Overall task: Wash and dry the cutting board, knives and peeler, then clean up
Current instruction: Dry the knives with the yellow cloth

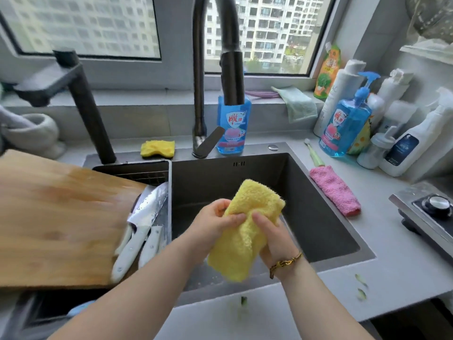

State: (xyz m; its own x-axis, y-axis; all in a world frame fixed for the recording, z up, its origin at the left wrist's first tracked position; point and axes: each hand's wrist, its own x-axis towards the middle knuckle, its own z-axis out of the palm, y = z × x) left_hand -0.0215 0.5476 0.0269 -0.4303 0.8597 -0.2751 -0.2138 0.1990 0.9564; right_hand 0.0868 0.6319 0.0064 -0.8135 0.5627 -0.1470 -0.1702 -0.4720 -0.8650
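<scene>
Your left hand [215, 223] and right hand [275, 238] both grip the yellow cloth [241, 251] over the sink [318, 217]. The cutting board [56, 217] is cut off at the left, and the overlapping knives [144, 212] lie at its right edge.

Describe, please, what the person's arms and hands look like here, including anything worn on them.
No sleeves or gloves are in view: the left hand and the right hand are bare, as are both arms as far as the frame shows. The right wrist carries a gold-coloured bracelet with chunky, knotted-looking links. The left wrist wears nothing, and no rings are visible.
</scene>
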